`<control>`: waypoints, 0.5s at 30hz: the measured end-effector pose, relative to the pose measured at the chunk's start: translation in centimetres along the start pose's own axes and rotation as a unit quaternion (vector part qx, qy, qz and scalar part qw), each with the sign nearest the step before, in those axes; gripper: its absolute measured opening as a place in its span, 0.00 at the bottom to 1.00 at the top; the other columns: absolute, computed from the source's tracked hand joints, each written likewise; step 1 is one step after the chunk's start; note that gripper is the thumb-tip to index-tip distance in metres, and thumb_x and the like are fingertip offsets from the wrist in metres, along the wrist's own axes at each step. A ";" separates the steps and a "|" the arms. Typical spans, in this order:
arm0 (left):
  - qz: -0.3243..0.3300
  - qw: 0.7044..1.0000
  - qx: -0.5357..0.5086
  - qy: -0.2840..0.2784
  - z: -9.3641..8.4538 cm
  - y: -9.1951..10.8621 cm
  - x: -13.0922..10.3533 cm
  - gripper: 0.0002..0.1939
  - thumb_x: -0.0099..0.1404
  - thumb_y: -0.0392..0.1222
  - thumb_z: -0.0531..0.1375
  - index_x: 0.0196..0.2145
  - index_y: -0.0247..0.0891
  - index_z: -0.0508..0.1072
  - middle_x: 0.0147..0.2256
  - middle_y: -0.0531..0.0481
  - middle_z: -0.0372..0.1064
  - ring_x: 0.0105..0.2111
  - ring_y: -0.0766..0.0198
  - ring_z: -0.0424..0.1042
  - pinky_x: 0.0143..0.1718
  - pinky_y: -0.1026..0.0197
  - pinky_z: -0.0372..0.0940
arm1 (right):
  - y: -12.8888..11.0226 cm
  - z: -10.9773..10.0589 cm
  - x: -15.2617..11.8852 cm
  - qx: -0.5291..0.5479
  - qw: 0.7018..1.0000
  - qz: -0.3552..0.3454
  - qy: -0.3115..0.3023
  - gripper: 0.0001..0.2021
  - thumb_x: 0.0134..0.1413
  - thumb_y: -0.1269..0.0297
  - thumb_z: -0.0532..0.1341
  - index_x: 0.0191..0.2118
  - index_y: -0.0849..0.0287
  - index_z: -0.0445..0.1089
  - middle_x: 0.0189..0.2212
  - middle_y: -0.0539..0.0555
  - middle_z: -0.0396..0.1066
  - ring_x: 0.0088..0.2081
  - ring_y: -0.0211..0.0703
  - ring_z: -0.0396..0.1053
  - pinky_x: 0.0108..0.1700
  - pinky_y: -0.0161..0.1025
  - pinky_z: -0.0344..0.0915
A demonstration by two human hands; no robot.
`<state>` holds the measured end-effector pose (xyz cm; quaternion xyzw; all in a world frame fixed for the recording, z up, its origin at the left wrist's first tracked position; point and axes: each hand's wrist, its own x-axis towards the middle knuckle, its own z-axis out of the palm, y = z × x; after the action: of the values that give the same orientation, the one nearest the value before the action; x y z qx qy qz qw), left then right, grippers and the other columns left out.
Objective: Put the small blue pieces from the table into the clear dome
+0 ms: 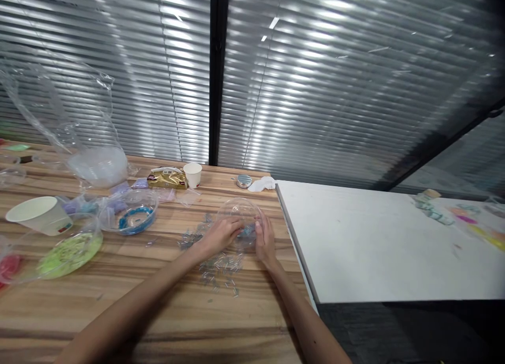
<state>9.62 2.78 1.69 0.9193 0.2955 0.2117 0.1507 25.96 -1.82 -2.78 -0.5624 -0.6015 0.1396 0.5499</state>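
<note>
The wood-grained table (165, 311) carries a white paper cup (192, 175), gold packet (167, 178) and scattered clear pieces (223, 269).

One camera on the person's head, looking forward and down.
From high up at 6 o'clock, it sees the left hand (223, 233) and right hand (265, 240) fairly near, over the wooden counter (216, 330), the blinds (292, 95) farther off at 12, and the white counter (366, 243) at 3.
</note>
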 end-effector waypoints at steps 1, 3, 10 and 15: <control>0.000 1.000 -0.002 0.002 0.0 -0.1 0.0 0.08 0.67 0.34 0.53 0.37 0.35 0.72 0.37 0.47 0.71 0.37 0.61 0.69 0.38 0.64 0.61 | 0.0 0.0 0.0 -0.001 1.000 0.000 0.000 0.22 0.63 0.57 0.45 0.59 0.55 0.56 0.47 0.57 0.66 0.48 0.46 0.64 0.51 0.49 0.60; -0.007 1.000 0.001 0.002 0.0 -0.2 -0.1 0.08 0.67 0.35 0.53 0.36 0.35 0.72 0.36 0.47 0.72 0.35 0.61 0.70 0.36 0.64 0.61 | -0.1 0.0 0.0 0.001 1.000 0.005 0.001 0.21 0.63 0.57 0.44 0.59 0.54 0.57 0.46 0.57 0.66 0.47 0.46 0.65 0.50 0.49 0.61; -0.068 0.998 0.007 0.013 -0.6 -0.5 -0.1 0.07 0.65 0.36 0.56 0.32 0.36 0.74 0.29 0.49 0.72 0.30 0.62 0.70 0.31 0.66 0.59 | 0.0 0.1 -0.1 0.016 1.000 0.016 0.006 0.21 0.63 0.57 0.44 0.59 0.54 0.57 0.47 0.57 0.65 0.46 0.46 0.65 0.47 0.48 0.63; -0.090 0.996 0.011 0.009 -0.8 -0.5 0.0 0.05 0.62 0.31 0.57 0.30 0.36 0.72 0.29 0.50 0.72 0.30 0.62 0.70 0.30 0.66 0.58 | 0.5 0.2 -0.2 0.020 1.000 0.020 0.008 0.21 0.63 0.56 0.45 0.59 0.53 0.57 0.45 0.56 0.65 0.46 0.46 0.64 0.48 0.49 0.62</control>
<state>8.95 3.28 2.20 0.8887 0.3808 0.2023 0.1559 25.99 -1.71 -3.35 -0.5643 -0.5828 0.1577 0.5631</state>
